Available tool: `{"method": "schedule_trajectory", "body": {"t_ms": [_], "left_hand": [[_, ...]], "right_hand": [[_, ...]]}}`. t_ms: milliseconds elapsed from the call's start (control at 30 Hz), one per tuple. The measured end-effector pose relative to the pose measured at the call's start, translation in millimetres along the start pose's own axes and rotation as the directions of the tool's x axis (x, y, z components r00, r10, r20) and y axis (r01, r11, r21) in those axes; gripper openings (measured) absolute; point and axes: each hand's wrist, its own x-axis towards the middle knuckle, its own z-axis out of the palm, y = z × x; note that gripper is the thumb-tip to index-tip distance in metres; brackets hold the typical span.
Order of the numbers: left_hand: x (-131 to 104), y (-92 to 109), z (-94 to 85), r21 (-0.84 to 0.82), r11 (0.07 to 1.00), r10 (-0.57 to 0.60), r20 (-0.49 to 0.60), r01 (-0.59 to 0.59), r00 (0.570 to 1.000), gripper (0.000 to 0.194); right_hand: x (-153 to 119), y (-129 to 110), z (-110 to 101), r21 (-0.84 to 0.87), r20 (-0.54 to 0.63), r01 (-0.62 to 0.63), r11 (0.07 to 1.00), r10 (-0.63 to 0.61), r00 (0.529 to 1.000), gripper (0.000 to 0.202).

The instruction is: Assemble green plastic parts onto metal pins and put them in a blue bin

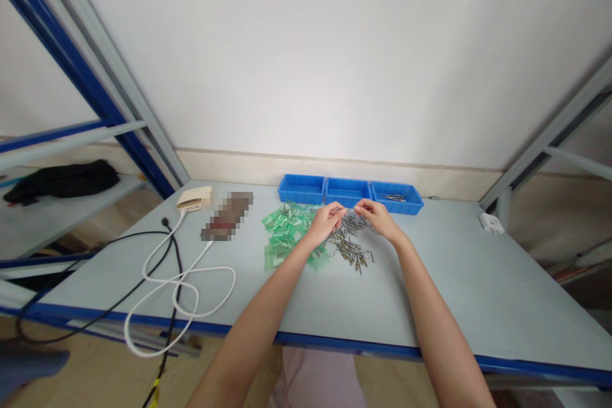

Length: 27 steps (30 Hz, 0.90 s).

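Fingers pinched together, my left hand (327, 223) is over the right edge of the green plastic bags (287, 233). Just to its right, my right hand (375, 217) is also closed in a pinch, its fingertips a short gap from the left ones. Whatever either hand grips is too small to make out. Below and between them lies a loose pile of metal screws or bolts (351, 248), some with brassy ends. Behind the hands stand three blue trays in a row: the left tray (301, 196), the middle tray (348, 197) and the right tray (412, 207), which holds several thin metal pieces.
On the left of the grey table (335, 306) lie a beige box (195, 199), a blurred-out flat object (227, 217), a looped white cable (196, 296) and a black cable (178, 261). A white adapter (491, 223) sits far right. Metal frames flank the table.
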Motion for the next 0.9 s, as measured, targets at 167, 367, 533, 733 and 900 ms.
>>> {"method": "schedule_trajectory", "body": {"t_ms": [167, 367, 533, 733, 900], "left_hand": [[0.1, 2.2, -0.3, 0.013, 1.000, 0.006, -0.010, -0.006, 1.000, 0.041], [1.6, -3.1, -0.6, -0.006, 1.000, 0.003, -0.024, -0.003, 1.000, 0.031], [1.8, -2.5, -0.5, 0.012, 1.000, 0.013, -0.021, -0.013, 1.000, 0.036], [1.4, -1.4, -0.7, 0.005, 1.000, 0.020, -0.033, -0.020, 0.999, 0.036], [1.2, -2.6, -0.4, 0.007, 1.000, 0.010, -0.041, -0.010, 0.999, 0.033]], "right_hand": [[-1.8, -4.5, -0.5, 0.006, 0.071, -0.026, 1.000, 0.025, 0.997, 0.037], [-0.8, -4.5, 0.7, 0.038, 0.034, -0.031, 0.999, 0.029, 0.999, 0.032], [-1.3, -3.3, 0.5, 0.023, 0.049, -0.026, 0.999, 0.025, 0.998, 0.035], [-0.5, -0.1, 1.6, 0.007, 0.060, -0.012, 1.000, 0.011, 0.998, 0.036], [-0.3, 0.1, 0.7, -0.030, 0.022, -0.008, 1.000, 0.008, 1.000, 0.032]]}}
